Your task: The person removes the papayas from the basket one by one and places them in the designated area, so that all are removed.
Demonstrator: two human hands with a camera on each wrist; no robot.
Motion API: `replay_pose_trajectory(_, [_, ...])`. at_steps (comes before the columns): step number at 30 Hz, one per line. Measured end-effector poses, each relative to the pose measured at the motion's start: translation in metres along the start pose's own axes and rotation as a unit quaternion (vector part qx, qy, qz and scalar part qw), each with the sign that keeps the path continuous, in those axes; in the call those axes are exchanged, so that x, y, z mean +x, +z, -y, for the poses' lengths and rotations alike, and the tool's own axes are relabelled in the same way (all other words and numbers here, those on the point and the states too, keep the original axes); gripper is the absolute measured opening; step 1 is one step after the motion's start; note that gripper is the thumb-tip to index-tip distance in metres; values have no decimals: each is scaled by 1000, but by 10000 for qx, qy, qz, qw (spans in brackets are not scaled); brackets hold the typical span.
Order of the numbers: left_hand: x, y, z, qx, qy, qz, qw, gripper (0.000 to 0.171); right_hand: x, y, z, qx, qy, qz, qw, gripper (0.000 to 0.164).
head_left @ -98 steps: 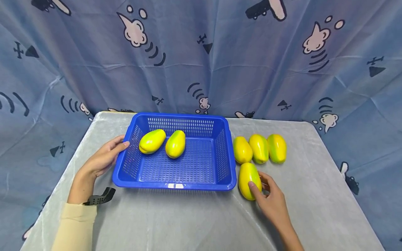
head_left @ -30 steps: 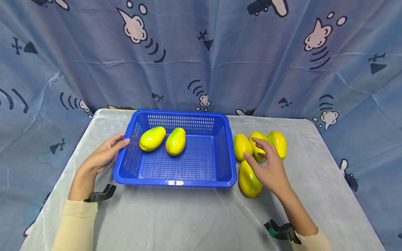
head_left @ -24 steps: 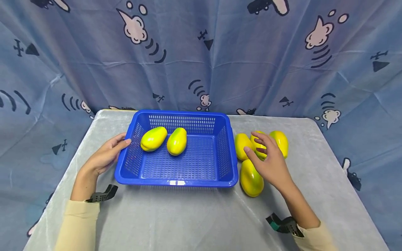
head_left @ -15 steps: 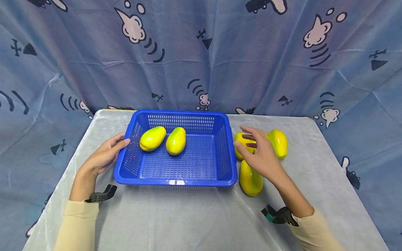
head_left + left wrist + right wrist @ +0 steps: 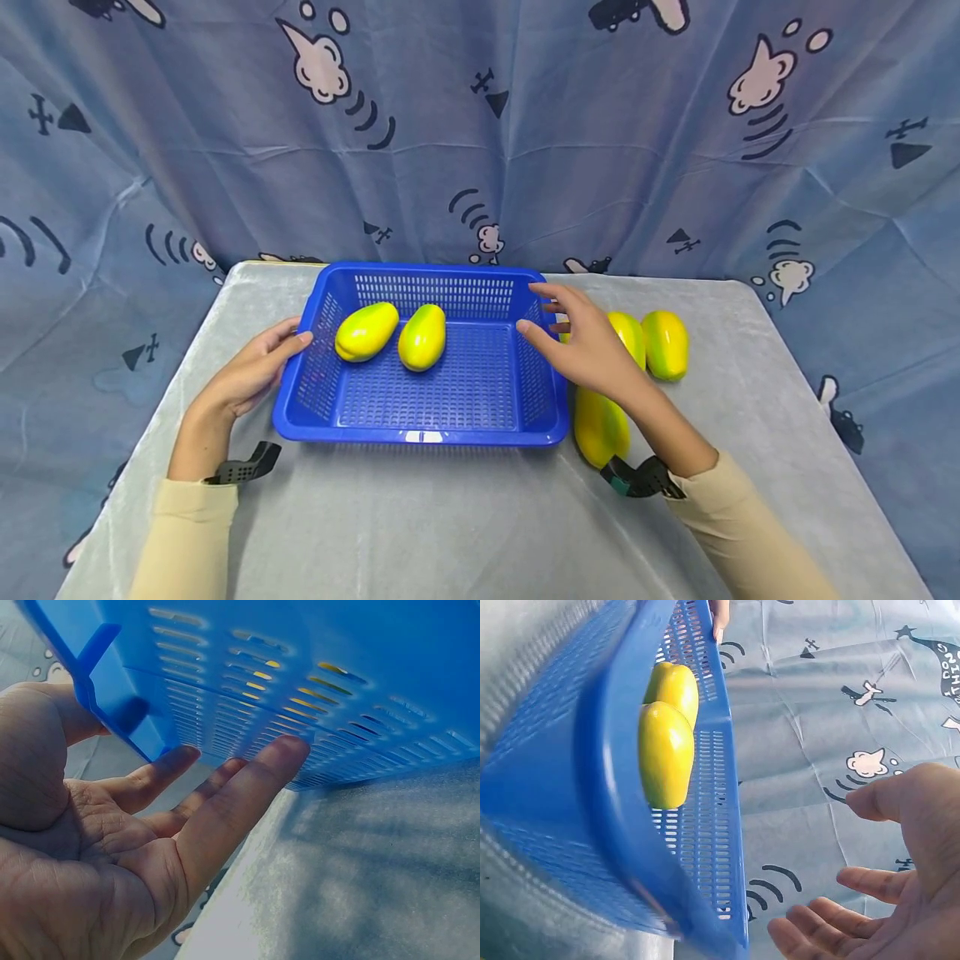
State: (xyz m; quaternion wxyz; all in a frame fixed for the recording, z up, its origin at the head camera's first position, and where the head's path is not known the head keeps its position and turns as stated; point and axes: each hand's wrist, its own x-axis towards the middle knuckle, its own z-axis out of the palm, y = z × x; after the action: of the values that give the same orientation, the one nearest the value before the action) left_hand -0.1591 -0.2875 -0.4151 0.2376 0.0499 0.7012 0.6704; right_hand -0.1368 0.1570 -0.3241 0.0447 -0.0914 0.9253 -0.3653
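A blue plastic basket with slotted walls stands on the table. Two yellow-green papayas lie inside it, one tilted at the left and one beside it. My left hand holds the basket's left rim, thumb over the top; in the left wrist view its fingers are against the outer wall. Over the right rim hovers my right hand, empty, fingers spread and slightly bent. Beneath and behind it are several papayas, including a front one and a far right one; another is mostly hidden.
A grey cloth covers the table. Behind it hangs a blue patterned curtain, close to the basket's far side. Each wrist wears a black band, the left one and the right one.
My right hand has left the front papaya, passed over the back papayas and moved left to the basket's right rim, holding nothing. My left hand and the basket have stayed in place.
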Motion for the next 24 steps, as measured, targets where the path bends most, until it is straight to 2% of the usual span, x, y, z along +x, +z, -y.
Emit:
replay_pose_trajectory(8, [-1, 0, -1, 238, -61, -72, 9997, 69, 14, 7, 8, 64, 67, 411, 9991, 66])
replay_pose_trajectory(24, [-3, 1, 0, 161, -48, -69, 9998, 69, 40, 24, 27, 25, 61, 725, 9973, 62])
